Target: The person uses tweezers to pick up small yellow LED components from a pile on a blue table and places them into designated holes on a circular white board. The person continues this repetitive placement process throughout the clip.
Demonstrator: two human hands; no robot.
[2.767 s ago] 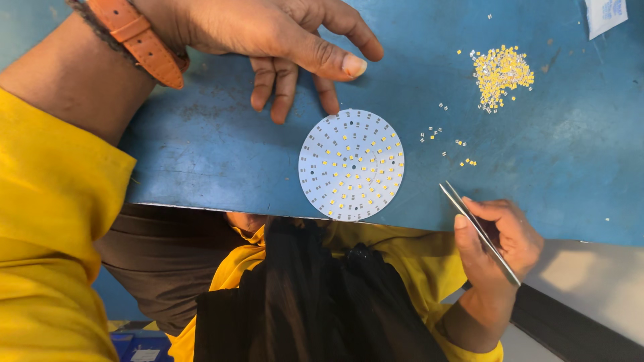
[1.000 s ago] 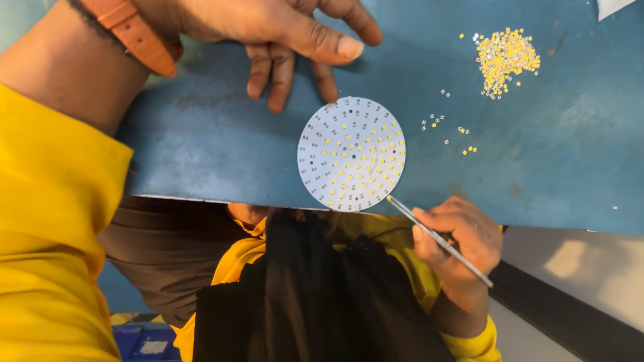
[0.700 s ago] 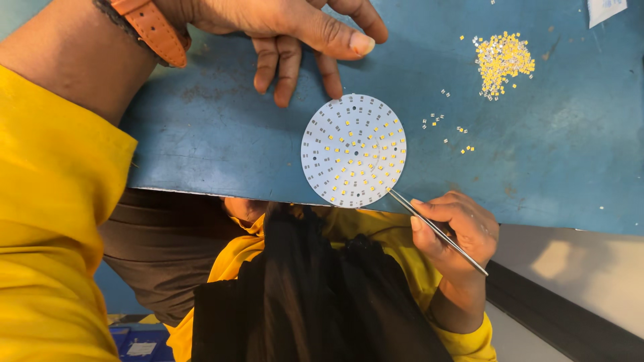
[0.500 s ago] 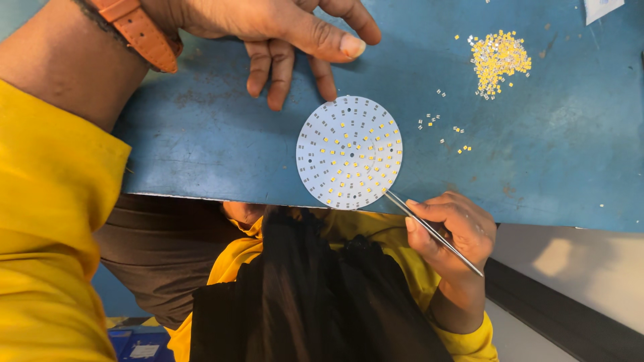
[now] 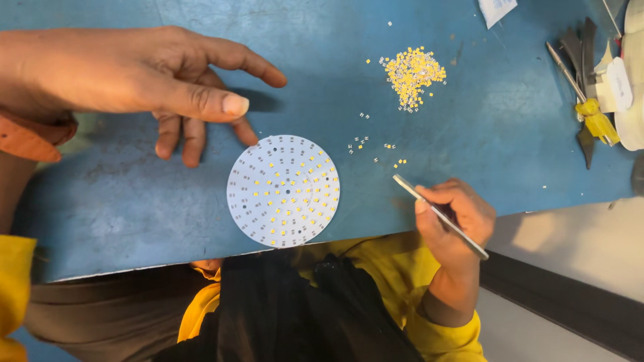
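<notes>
While spread open and empty, fingertips down on the blue table [image 5: 121, 214], left hand [image 5: 134, 80] at eleven o'clock from the round white board [image 5: 283, 191]; at three o'clock, co-worker's hand [image 5: 459, 218] pinching tweezers [image 5: 409, 188].

Up at the far edge of your blue table [image 5: 510, 127], just past the heap of small yellow parts [image 5: 410, 69], lies one small white paper packet [image 5: 497, 9] (cut off by the frame, with faint print). Further along, at that heap's side toward the table's end, a white oval label [image 5: 616, 82] sits on a pale roll.
</notes>
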